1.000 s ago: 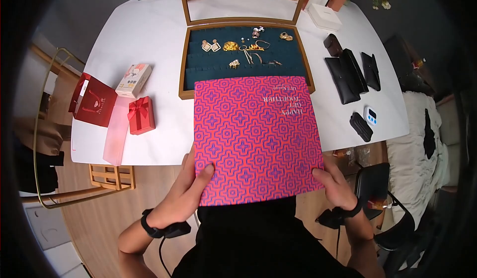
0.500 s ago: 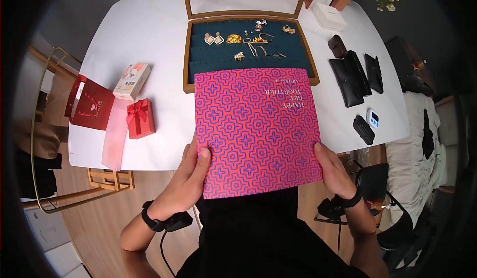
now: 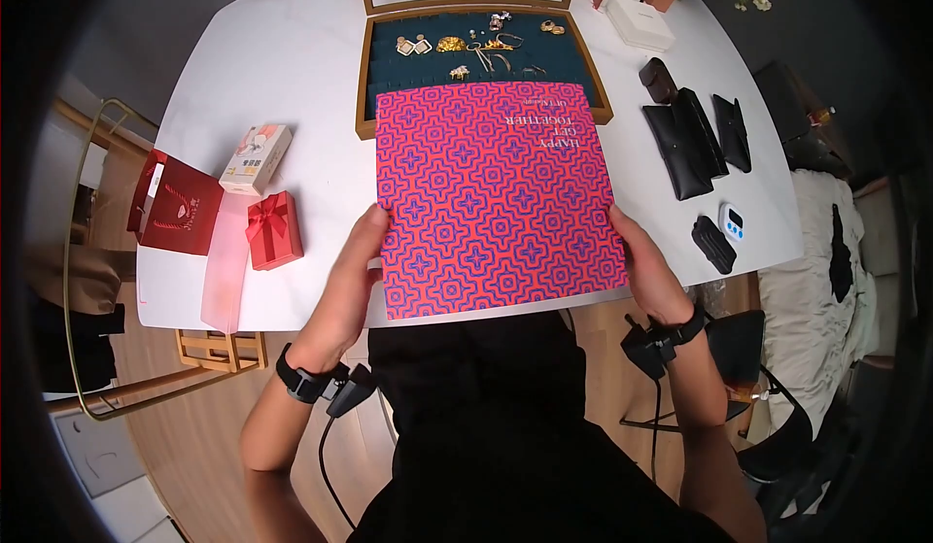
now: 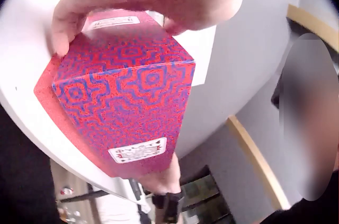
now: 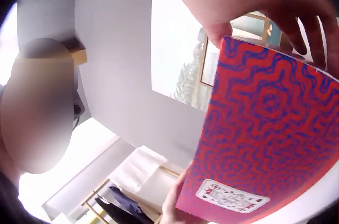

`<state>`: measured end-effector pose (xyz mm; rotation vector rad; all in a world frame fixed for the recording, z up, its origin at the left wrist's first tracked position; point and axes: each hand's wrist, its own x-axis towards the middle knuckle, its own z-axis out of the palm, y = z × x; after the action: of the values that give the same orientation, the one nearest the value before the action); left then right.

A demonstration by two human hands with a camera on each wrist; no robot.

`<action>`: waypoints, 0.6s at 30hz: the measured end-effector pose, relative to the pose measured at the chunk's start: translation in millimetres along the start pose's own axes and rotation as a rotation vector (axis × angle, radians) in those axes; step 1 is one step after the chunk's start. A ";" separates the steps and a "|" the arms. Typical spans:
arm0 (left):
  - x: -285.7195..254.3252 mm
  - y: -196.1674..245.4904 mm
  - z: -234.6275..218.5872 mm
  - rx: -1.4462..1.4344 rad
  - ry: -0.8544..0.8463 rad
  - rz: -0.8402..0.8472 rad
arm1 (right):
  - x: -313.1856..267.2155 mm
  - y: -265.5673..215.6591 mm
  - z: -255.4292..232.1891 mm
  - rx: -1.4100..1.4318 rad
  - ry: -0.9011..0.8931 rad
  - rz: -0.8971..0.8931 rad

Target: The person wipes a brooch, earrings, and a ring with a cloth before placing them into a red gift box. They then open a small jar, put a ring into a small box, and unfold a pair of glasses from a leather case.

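A pink-red box (image 3: 501,213) with a blue maze-like pattern hangs level over the table's near edge, its white "HAPPY GET TOGETHER" lettering upside down in the head view. My left hand (image 3: 352,276) grips its left side, thumb at the top edge. On the opposite side, my right hand (image 3: 653,269) holds it the same way; most fingers of both hands are hidden in this view. In the left wrist view, the box's near side carries a small playing-card print (image 4: 137,151). Beyond the box, and partly covered by it, lies an open jewelry case (image 3: 365,77) holding several gold pieces (image 3: 451,46).
On the table's left are a red gift bag (image 3: 180,208), a white carton (image 3: 256,159), a red ribboned box (image 3: 275,230) and a pink ribbon (image 3: 225,281). Black pouches (image 3: 673,150) and a white-blue timer (image 3: 732,220) lie to the right. A white box (image 3: 641,24) sits farther back.
Both hands have carried the patterned box forward, away from my body and farther over the table. It covers space nearer the jewelry case. The grip stays on both sides.
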<state>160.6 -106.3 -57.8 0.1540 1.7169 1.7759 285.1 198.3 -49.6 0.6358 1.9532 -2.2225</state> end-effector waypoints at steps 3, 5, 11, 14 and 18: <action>-7.3 2.3 3.0 -0.190 0.016 -0.059 | -10.0 -2.1 10.6 -0.102 0.033 -0.115; -15.3 2.0 18.8 -0.053 0.074 0.051 | -20.0 -2.0 13.1 -0.165 0.048 -0.101; -29.5 2.7 22.2 -0.013 0.102 0.102 | -29.6 4.5 20.5 -0.149 0.045 -0.292; -35.9 0.2 22.4 0.004 0.094 0.200 | -32.0 8.7 14.9 -0.042 -0.009 -0.286; -32.3 -10.9 -3.0 0.091 0.128 0.365 | -63.1 9.8 22.5 -0.217 -0.089 -0.283</action>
<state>188.2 -126.5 -57.0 0.4251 1.9596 2.0019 340.4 163.1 -32.7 0.2410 2.3160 -2.0946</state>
